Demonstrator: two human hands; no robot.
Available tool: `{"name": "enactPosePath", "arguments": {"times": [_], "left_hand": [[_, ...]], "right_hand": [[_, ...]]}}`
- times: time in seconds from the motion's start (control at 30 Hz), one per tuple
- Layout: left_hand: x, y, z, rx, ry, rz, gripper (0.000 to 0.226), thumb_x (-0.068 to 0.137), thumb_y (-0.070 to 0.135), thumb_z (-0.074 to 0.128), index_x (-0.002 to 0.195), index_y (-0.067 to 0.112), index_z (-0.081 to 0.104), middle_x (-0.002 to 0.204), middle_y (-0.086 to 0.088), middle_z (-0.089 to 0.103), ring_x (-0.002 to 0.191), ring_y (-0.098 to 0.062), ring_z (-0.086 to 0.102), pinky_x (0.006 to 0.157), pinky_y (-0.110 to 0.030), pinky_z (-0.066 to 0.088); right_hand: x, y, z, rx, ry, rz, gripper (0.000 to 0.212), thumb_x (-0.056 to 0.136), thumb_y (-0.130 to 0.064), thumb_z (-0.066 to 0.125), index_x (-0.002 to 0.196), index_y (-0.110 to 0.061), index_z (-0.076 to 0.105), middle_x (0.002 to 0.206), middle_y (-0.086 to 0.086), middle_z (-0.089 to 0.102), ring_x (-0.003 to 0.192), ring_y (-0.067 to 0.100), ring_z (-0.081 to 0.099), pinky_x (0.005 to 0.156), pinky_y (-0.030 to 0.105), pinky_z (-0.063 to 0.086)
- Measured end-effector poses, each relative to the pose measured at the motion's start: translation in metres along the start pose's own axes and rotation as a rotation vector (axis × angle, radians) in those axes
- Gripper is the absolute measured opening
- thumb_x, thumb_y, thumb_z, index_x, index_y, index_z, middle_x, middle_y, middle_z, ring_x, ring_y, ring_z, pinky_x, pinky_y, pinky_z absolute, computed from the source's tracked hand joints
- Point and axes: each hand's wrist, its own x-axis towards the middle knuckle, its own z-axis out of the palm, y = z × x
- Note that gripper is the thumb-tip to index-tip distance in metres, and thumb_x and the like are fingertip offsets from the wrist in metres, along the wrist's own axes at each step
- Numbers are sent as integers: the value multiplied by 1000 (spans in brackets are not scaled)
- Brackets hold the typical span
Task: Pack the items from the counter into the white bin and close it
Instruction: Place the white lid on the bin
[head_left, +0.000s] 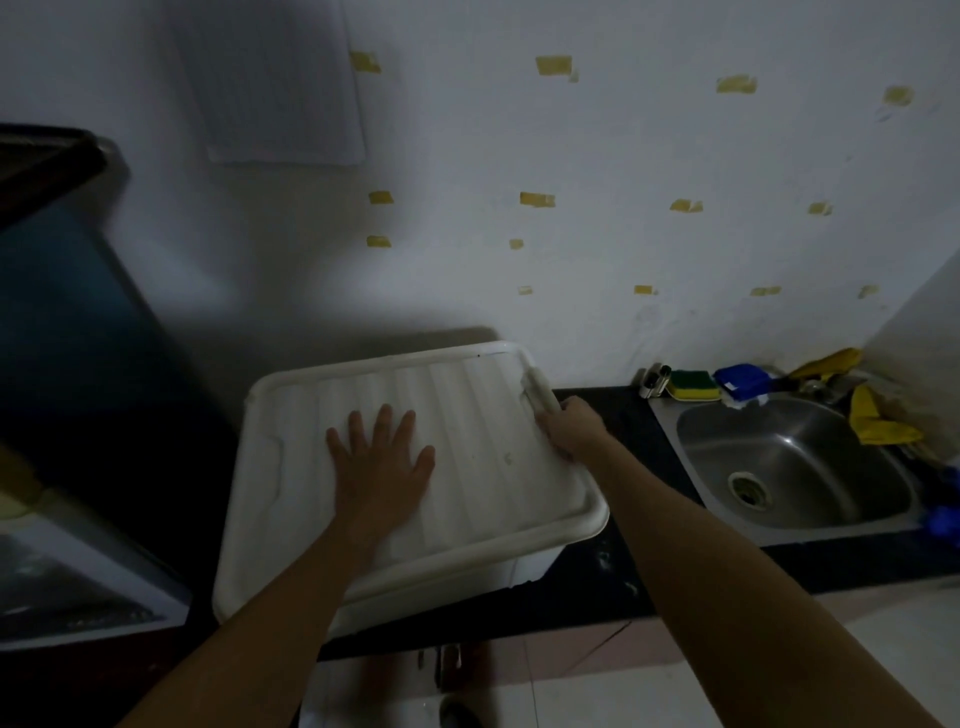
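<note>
The white bin (530, 564) stands on the dark counter (613, 571), just left of the steel sink (810, 457). Its ribbed lid (467, 415) lies over it, seemingly askew. Packing looks done to me, so closing is the step in hand. My left hand (382, 457) lies flat on the lid's middle with fingers spread, while my right hand (571, 426) curls round the lid's right edge at the latch (540, 389). Next I'd square the lid and press its rim down — whether it has seated anywhere, I cannot tell.
</note>
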Motion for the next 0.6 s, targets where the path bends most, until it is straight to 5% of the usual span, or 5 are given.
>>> {"name": "enactPosePath", "arguments": {"times": [0.13,0.27,0.4,0.47,0.6], "left_hand": [[1,-1,0,6,16,8,68,91,66,13,153,37,12,163,3,7,149,-34,-1,116,-61,-6],[1,-1,-2,-4,19,-1,66,92,64,18,152,37,18,162,3,13,148,-34,5,116,-58,-5],[2,-14,-22,52,131,108,44,93,48,33,128,29,51,137,1,49,117,-31,47,95,-46,33],[5,-32,-31,-19,164,141,32,93,36,41,117,22,59,129,0,53,106,-28,51,86,-40,37],[5,-72,-37,12,137,-60,36,94,38,41,120,18,55,141,-11,42,118,-32,43,100,-43,35]], "right_hand": [[-16,7,21,-280,208,-76,46,100,-51,34,115,-11,49,108,10,60,85,23,55,67,33,41],[-14,8,20,-316,204,-113,47,101,-50,27,118,-11,47,115,14,58,92,27,55,71,35,40],[-14,3,25,-483,252,-129,41,103,-37,24,122,-8,46,128,19,52,116,36,50,91,45,43],[-12,1,25,-635,302,-186,40,102,-31,27,125,-4,46,130,19,52,119,35,48,97,45,42],[-2,-3,30,-651,291,-297,48,102,-36,26,130,-1,41,127,18,52,114,33,52,95,43,47]]}}
